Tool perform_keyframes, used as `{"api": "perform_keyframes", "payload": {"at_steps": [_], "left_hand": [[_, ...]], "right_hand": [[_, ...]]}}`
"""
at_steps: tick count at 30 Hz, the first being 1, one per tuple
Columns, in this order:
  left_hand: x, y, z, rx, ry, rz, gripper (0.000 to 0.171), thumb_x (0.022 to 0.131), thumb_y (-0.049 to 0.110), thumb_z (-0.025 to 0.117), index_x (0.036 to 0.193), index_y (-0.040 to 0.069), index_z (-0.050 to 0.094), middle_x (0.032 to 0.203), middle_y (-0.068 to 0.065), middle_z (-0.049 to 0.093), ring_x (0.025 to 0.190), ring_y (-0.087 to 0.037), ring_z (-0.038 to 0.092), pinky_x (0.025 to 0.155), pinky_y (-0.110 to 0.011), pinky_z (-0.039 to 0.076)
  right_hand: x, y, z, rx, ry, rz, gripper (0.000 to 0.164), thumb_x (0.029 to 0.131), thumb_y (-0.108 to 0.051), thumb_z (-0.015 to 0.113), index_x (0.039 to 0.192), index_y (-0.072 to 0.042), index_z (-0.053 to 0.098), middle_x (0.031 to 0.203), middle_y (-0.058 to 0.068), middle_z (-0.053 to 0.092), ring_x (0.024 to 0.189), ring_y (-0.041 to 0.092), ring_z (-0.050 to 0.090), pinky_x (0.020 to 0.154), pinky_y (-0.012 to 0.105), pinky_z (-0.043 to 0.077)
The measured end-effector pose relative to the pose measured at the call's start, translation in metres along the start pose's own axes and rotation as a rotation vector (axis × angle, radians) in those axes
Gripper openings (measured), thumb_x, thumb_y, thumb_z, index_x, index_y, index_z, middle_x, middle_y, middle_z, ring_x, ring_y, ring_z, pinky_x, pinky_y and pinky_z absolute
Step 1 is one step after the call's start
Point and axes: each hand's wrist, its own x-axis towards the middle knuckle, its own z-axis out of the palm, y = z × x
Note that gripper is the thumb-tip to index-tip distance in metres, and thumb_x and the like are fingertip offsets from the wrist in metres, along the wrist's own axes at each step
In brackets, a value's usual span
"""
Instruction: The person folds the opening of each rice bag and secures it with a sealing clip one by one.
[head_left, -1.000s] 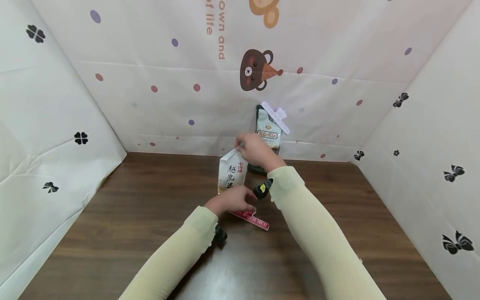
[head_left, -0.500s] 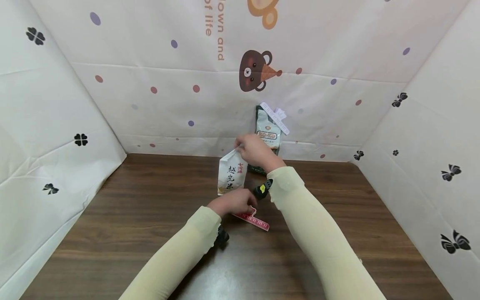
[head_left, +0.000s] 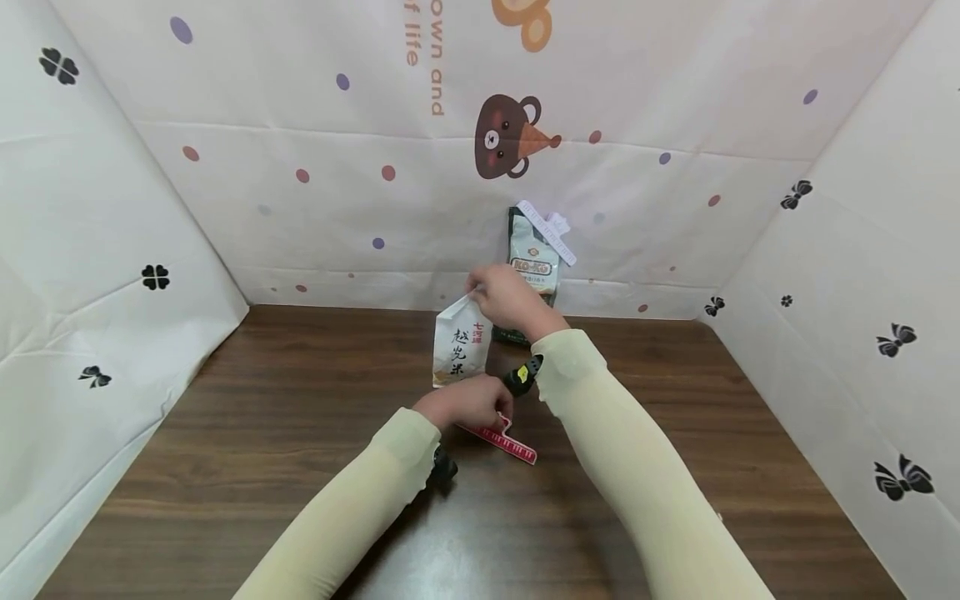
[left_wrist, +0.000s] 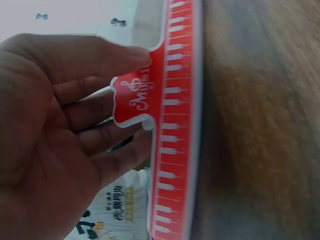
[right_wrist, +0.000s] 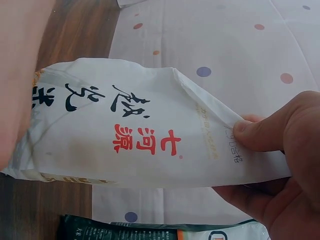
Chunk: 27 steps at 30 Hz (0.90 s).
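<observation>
My right hand (head_left: 510,298) pinches the folded top corner of a white paper bag (right_wrist: 100,135) printed with black and red characters. This bag stands upright on the table, its lower part overlapped by my left hand (head_left: 472,402) in the head view. Low over the wood, that left hand holds a red bag clip (left_wrist: 175,115) with a piano-key pattern and "Music" on its handle. The thumb lies on the handle's front, and the fingers curl behind it.
Behind the right hand, a green and pale KO-KU bag (head_left: 534,258) leans against the printed back sheet (head_left: 337,217). A white clip (head_left: 547,233) sits across its top. White sheets flank the dark wooden table (head_left: 315,392) on both sides.
Over the last second my left hand shifts slightly right along the red clip, its fingers drawing in at the handle. The right hand keeps its pinch on the white bag.
</observation>
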Motion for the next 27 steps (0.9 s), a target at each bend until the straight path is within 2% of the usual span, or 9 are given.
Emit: {"api": "perform_keyframes", "payload": {"at_steps": [12,20,24,27], "left_hand": [[-0.008,0.005,-0.01,-0.008,-0.061,0.007,0.011,0.087,0.013,0.066,0.081,0.022,0.068,0.079,0.007,0.065,0.071,-0.011,0.057,0.064,-0.026,0.049],[-0.014,0.005,-0.017,-0.051,-0.045,0.022,0.014,0.085,0.011,0.068,0.076,0.021,0.065,0.074,0.004,0.06,0.068,-0.013,0.054,0.062,-0.028,0.045],[-0.018,0.005,-0.02,-0.059,-0.014,0.025,0.013,0.083,0.01,0.072,0.08,0.02,0.063,0.08,0.005,0.059,0.074,-0.014,0.053,0.067,-0.029,0.045],[-0.021,0.005,-0.021,-0.055,0.021,0.027,0.013,0.082,0.011,0.074,0.088,0.018,0.064,0.088,0.006,0.061,0.084,-0.013,0.055,0.078,-0.031,0.047]], "right_hand": [[0.002,-0.001,0.0,0.004,-0.003,0.021,0.018,0.099,-0.017,0.053,0.108,-0.009,0.066,0.106,0.01,0.067,0.093,0.023,0.061,0.08,0.037,0.052],[0.003,0.002,-0.002,0.008,0.012,0.006,0.017,0.099,-0.018,0.054,0.107,-0.009,0.066,0.107,0.01,0.067,0.094,0.024,0.062,0.081,0.037,0.052],[0.003,0.003,0.0,0.028,0.014,0.006,0.017,0.099,-0.018,0.054,0.107,-0.01,0.066,0.108,0.01,0.067,0.095,0.024,0.062,0.081,0.038,0.052],[0.002,0.005,0.001,0.042,0.022,0.007,0.017,0.098,-0.018,0.054,0.107,-0.011,0.067,0.109,0.009,0.068,0.095,0.023,0.062,0.082,0.038,0.052]]}}
